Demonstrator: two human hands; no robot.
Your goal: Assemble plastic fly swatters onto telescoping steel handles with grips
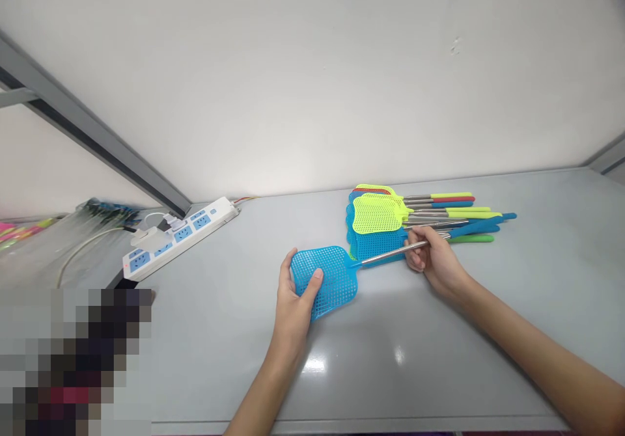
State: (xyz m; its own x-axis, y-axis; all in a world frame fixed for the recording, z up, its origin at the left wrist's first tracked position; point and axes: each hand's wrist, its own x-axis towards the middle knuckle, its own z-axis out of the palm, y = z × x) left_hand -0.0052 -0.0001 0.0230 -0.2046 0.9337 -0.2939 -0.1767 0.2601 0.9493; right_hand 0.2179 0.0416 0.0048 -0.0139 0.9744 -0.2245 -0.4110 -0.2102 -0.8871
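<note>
A blue fly swatter [336, 280] with a perforated square head and a metal shaft is held in front of me, its head toward the left. My left hand [299, 289] grips the head, thumb on top and fingers behind it. My right hand [432, 257] is closed around the metal shaft, near the handle end. Just behind lies a pile of fly swatters [378, 213] with yellow, blue and red heads. Their handles, in yellow, red, blue and green, point to the right. The held swatter and my right hand cover part of the pile.
A white power strip [178, 235] with blue sockets and plugged-in adapters lies at the left on the grey table [390, 371]. Plastic-wrapped goods [92, 234] are at the far left. A white wall [322, 84] and a grey metal frame post [97, 127] bound the table.
</note>
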